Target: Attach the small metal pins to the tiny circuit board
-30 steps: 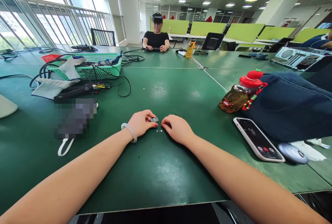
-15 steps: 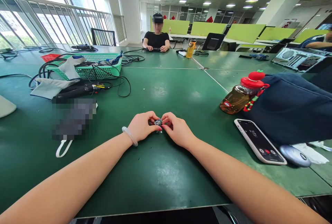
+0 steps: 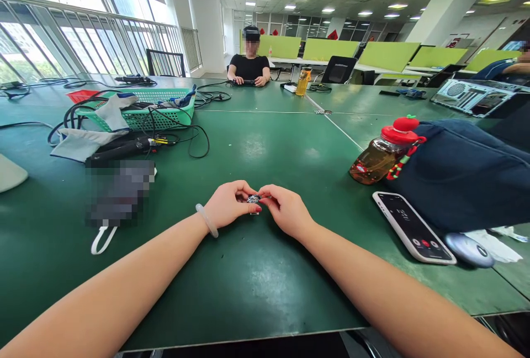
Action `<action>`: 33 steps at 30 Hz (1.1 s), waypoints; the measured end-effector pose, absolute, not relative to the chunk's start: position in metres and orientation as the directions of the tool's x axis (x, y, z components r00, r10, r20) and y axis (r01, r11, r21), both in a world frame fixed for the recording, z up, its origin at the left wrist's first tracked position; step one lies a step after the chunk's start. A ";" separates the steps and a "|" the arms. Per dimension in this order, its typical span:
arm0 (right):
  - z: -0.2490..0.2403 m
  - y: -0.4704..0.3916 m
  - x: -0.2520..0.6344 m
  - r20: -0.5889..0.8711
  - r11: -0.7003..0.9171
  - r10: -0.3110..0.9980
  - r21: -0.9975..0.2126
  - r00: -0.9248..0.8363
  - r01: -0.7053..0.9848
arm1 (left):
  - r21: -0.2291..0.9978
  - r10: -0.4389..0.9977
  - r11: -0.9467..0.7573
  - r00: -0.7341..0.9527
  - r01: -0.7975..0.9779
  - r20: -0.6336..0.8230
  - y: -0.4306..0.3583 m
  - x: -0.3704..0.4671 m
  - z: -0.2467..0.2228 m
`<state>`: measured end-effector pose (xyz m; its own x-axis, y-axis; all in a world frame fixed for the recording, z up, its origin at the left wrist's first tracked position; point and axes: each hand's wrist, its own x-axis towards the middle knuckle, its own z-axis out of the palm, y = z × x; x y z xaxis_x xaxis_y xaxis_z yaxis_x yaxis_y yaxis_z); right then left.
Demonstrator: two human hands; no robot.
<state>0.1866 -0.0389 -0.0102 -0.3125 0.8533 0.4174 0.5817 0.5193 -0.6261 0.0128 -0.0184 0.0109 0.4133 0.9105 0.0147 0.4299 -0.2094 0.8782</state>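
Note:
Over the middle of the table, my left hand [image 3: 227,203] pinches a small dark-and-silver part [image 3: 253,199] between thumb and fingers. The part looks intricate, perhaps electronic, but is too small to name. From the other side my right hand [image 3: 287,209] is closed, its thumb and fingertips on the part's right edge. Just under my left thumb shows a tiny pale, rectangular piece [image 3: 254,213]; whether it lies on the table or belongs to the part I cannot tell. A pale bangle [image 3: 206,220] circles my left wrist.
On the left are a green basket [image 3: 161,109] with cables and gloves, and a dark pouch with a white strap [image 3: 103,239]. To the right are a red-capped bottle [image 3: 379,153], a dark bag [image 3: 467,175], a phone [image 3: 414,228] and a mouse [image 3: 470,249]. Another person [image 3: 249,65] sits opposite.
My left thumb has stretched further right below the part, and my right fingertips have shifted slightly. The part has tilted a little. The whole view has moved slightly.

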 end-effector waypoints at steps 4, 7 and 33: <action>-0.006 -0.043 0.188 0.527 0.623 0.777 -0.558 -0.346 0.548 | 0.988 0.870 0.045 0.480 0.151 -0.113 -0.017 0.010 0.013; -0.006 -0.043 0.189 0.461 0.539 0.837 -0.607 -0.293 0.585 | 0.991 0.886 0.059 0.452 0.119 -0.107 -0.014 0.009 0.011; -0.010 -0.041 0.183 0.097 0.365 0.922 -0.535 -0.374 0.762 | 0.941 0.915 -0.044 0.391 0.336 -0.097 -0.003 0.006 -0.002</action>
<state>0.1828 -0.0409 -0.0104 -0.3742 0.9223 0.0966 0.7619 0.3651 -0.5349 0.0060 -0.0027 -0.0016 0.3909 0.9153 -0.0972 0.3361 -0.0436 0.9408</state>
